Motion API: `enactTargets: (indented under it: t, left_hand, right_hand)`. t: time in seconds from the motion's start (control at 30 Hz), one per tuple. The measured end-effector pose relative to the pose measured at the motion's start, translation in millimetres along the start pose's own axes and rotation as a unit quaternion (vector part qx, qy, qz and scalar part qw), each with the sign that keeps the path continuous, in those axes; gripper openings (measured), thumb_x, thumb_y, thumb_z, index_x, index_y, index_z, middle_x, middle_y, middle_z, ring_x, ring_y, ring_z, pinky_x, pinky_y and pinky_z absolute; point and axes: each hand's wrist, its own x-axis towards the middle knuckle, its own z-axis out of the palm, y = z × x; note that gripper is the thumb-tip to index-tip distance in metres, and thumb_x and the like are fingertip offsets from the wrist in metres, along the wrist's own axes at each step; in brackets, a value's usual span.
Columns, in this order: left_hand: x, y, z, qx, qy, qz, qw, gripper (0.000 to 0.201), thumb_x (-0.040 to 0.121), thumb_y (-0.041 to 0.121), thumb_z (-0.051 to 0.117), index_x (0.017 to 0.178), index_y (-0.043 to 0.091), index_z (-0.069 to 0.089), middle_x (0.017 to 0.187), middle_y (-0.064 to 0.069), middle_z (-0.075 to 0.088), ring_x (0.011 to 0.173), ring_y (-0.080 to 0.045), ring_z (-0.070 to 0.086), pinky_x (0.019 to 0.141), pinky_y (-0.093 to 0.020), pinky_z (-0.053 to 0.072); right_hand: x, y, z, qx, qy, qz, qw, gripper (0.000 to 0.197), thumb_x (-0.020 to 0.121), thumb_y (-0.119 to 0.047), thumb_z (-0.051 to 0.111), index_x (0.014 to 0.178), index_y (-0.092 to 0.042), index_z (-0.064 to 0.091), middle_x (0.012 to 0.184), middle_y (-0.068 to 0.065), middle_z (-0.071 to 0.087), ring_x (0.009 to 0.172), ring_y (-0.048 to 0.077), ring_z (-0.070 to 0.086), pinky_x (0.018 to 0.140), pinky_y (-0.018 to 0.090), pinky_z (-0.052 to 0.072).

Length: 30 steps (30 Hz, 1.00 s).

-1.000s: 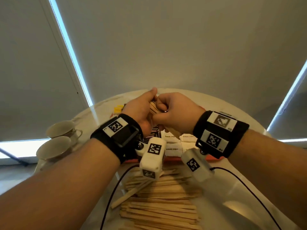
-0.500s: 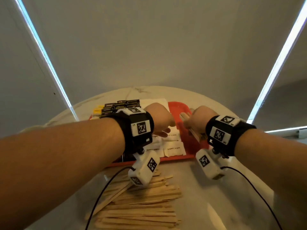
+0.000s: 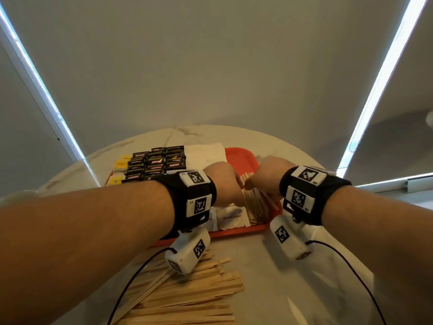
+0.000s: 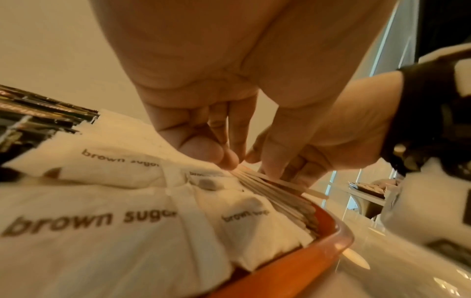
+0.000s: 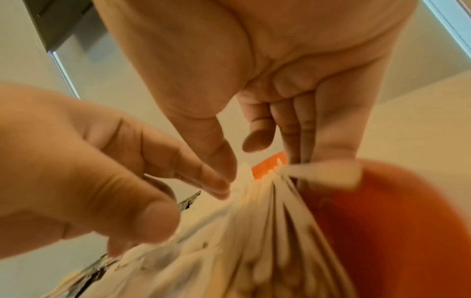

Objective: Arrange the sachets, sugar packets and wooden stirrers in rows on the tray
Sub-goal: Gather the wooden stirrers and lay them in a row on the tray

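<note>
A red tray [image 3: 236, 231] holds rows of dark sachets [image 3: 157, 164], yellow packets [image 3: 120, 163] and white brown-sugar packets [image 3: 232, 218]. A bundle of wooden stirrers [image 3: 254, 207] lies lengthwise on the tray's right side, beside the sugar packets [image 4: 102, 221]. My right hand [image 5: 260, 167] holds the far ends of these stirrers [image 5: 267, 231] between thumb and straight fingers. My left hand [image 4: 242, 159] reaches down beside it, fingertips touching the left edge of the stirrers [image 4: 280, 199]. One stirrer sticks out sideways, blurred, under the right fingers.
A large loose pile of stirrers [image 3: 187, 296] lies on the round pale table in front of the tray. Two black cables [image 3: 131, 285] trail from the wrist cameras across it. A white napkin [image 3: 206, 153] lies at the tray's far side.
Both hands have come down from above the table to the tray's right side. The stirrer bundle that my right hand carried now lies on the tray, and my left hand has joined it.
</note>
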Motion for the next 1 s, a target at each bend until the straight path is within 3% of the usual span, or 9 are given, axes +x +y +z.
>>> enactTargets:
  t: [0.07,0.2,0.3,0.43,0.73,0.8,0.87,0.93,1.0]
  left_hand:
    - [0,0,1,0.007,-0.004,0.016,1.0,0.045,0.084,0.028,0.085,0.127,0.021,0.073,0.124,0.002,0.072,0.104,-0.016,0.07,0.091,-0.033,0.059]
    - [2,1,3,0.044,-0.015,0.051,0.998,0.046,0.086,0.029,0.082,0.13,0.027,0.071,0.131,0.006,0.069,0.116,-0.014,0.064,0.087,-0.028,0.052]
    - [5,1,8,0.08,-0.047,0.07,0.993,0.039,0.086,0.029,0.079,0.126,0.028,0.075,0.124,0.006,0.072,0.113,-0.016,0.066,0.094,-0.034,0.057]
    - [8,0,14,0.1,-0.083,0.076,0.989,0.032,0.088,0.031,0.076,0.119,0.026,0.077,0.113,0.002,0.074,0.107,-0.019,0.068,0.094,-0.041,0.06]
    - [8,-6,10,0.093,-0.101,0.102,0.985,0.038,0.092,0.034,0.075,0.129,0.028,0.073,0.123,0.009,0.069,0.112,-0.014,0.063,0.095,-0.033,0.055]
    - [10,-8,11,0.085,-0.094,0.104,0.987,0.036,0.09,0.035,0.076,0.125,0.03,0.074,0.12,0.009,0.069,0.109,-0.015,0.064,0.095,-0.035,0.057]
    - [11,-9,12,0.08,-0.087,0.103,0.988,0.034,0.089,0.037,0.077,0.123,0.029,0.075,0.119,0.008,0.069,0.108,-0.015,0.064,0.096,-0.036,0.057]
    - [10,-10,12,0.086,-0.091,0.113,0.986,0.037,0.091,0.037,0.075,0.127,0.031,0.073,0.126,0.011,0.067,0.114,-0.01,0.06,0.097,-0.03,0.052]
    - [10,-11,10,0.094,-0.097,0.122,0.983,0.04,0.092,0.037,0.075,0.132,0.032,0.071,0.131,0.013,0.063,0.113,-0.008,0.056,0.095,-0.027,0.047]
  right_hand:
    - [0,2,-2,0.017,-0.012,-0.001,1.0,0.045,0.089,-0.044,0.073,0.118,-0.011,0.064,0.104,0.008,0.071,0.093,0.024,0.071,0.087,0.036,0.061]
    - [-3,6,-9,-0.007,0.005,-0.021,1.0,0.032,0.093,-0.04,0.068,0.108,-0.011,0.068,0.099,0.007,0.073,0.089,0.022,0.072,0.086,0.035,0.061]
    - [-6,9,-10,-0.003,-0.019,-0.034,0.999,0.018,0.093,-0.028,0.067,0.099,-0.012,0.073,0.091,0.004,0.075,0.082,0.019,0.074,0.082,0.034,0.062]
    - [-6,12,-8,-0.035,-0.047,-0.04,0.997,0.016,0.092,-0.026,0.069,0.097,-0.013,0.076,0.09,0.003,0.077,0.085,0.018,0.075,0.085,0.034,0.062]
    - [15,11,-13,-0.033,-0.07,-0.061,0.995,0.018,0.088,-0.031,0.076,0.095,-0.015,0.08,0.088,0.001,0.078,0.085,0.017,0.076,0.083,0.037,0.063]
    - [23,8,-20,-0.008,-0.052,-0.078,0.996,0.019,0.091,-0.028,0.073,0.1,-0.012,0.079,0.094,0.004,0.078,0.087,0.018,0.075,0.083,0.038,0.063]
    - [35,2,-23,-0.021,-0.026,-0.106,0.994,0.024,0.096,-0.022,0.06,0.111,-0.011,0.075,0.111,0.008,0.075,0.102,0.023,0.071,0.092,0.039,0.059]
    - [45,-3,-23,-0.064,-0.022,-0.119,0.991,0.03,0.098,-0.02,0.054,0.12,-0.013,0.072,0.125,0.008,0.069,0.116,0.026,0.064,0.097,0.039,0.055]
    - [56,-7,-21,-0.092,-0.051,-0.135,0.985,0.031,0.093,-0.027,0.065,0.121,-0.016,0.073,0.123,0.008,0.07,0.115,0.027,0.066,0.086,0.034,0.054]
